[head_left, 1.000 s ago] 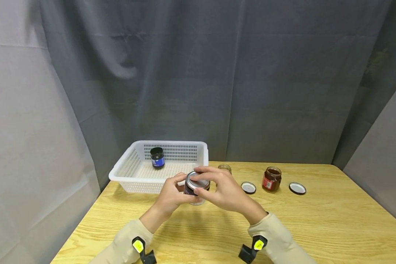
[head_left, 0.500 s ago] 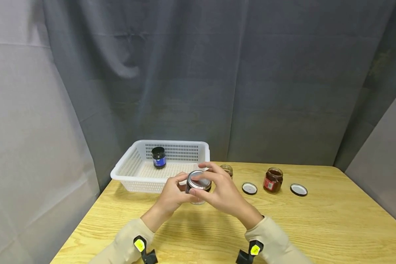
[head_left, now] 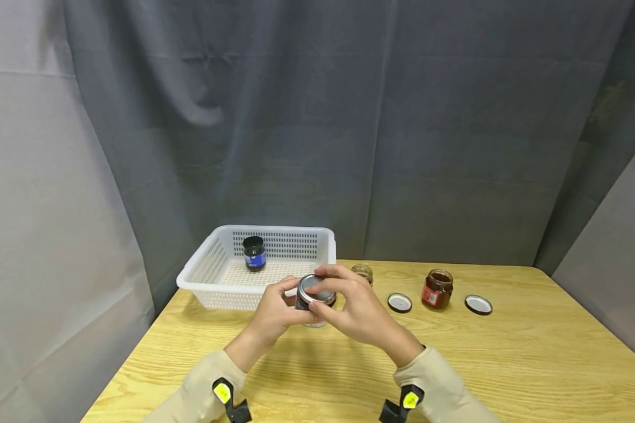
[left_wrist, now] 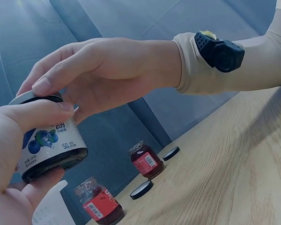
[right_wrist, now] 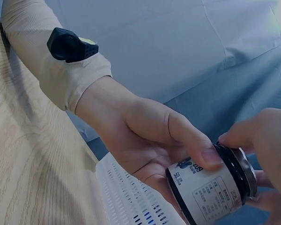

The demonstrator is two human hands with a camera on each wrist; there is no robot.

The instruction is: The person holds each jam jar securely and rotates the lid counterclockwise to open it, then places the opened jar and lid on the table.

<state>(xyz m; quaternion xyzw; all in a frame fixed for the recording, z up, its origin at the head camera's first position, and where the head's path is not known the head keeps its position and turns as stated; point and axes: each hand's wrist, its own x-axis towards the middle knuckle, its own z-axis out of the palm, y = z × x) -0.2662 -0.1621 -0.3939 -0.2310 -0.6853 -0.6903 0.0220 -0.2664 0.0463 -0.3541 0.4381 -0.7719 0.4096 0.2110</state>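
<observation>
In the head view my left hand grips a jam jar by its body, above the table and in front of the basket. The jar has a white label with blueberries, and dark contents. On its mouth sits a silver lid. My right hand pinches the rim of this lid, thumb at the near side and fingers over the top. The right wrist view shows the jar tilted, the left thumb pressing its label. Part of the lid is covered by fingers.
A white plastic basket stands at the back left, with a blue-labelled jar inside. To the right are an open red-labelled jar, another open jar partly behind the right hand, and two upturned lids on the wooden table.
My right fingers have shifted slightly around the lid: they lifted somewhat half a second ago and now lie lower on it. My left hand keeps its grip on the jar in nearly the same place.
</observation>
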